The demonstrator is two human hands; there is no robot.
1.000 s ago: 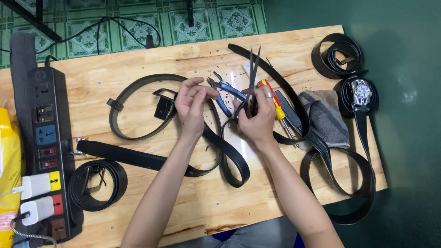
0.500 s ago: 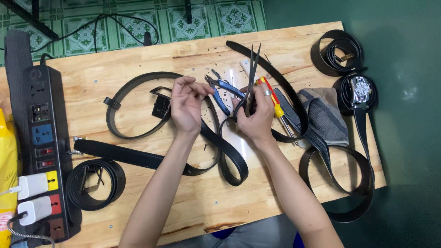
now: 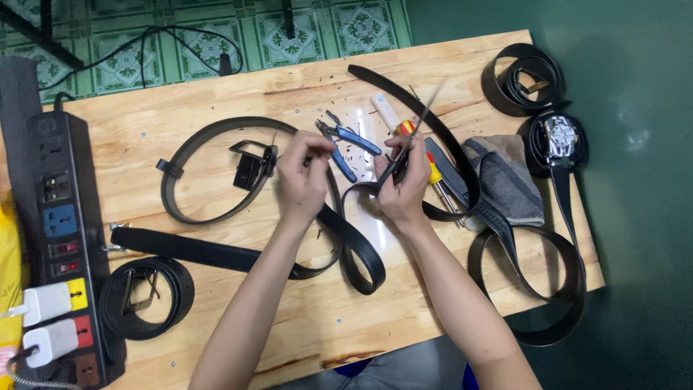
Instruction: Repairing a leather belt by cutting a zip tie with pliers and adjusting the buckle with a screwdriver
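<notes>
Black belt [image 3: 361, 253] loops across wooden counter [image 3: 216, 79] between your forearms, one end raised into your right hand [image 3: 404, 184]. Right fingers wrapped around scissors [image 3: 411, 141], blades pointing up and away, wrist bent over belt end. Your left hand [image 3: 303, 177] hovers palm down, fingers pinched narrow; whether they hold anything, cannot tell. Blue-handled pliers [image 3: 350, 141] lie between both hands.
</notes>
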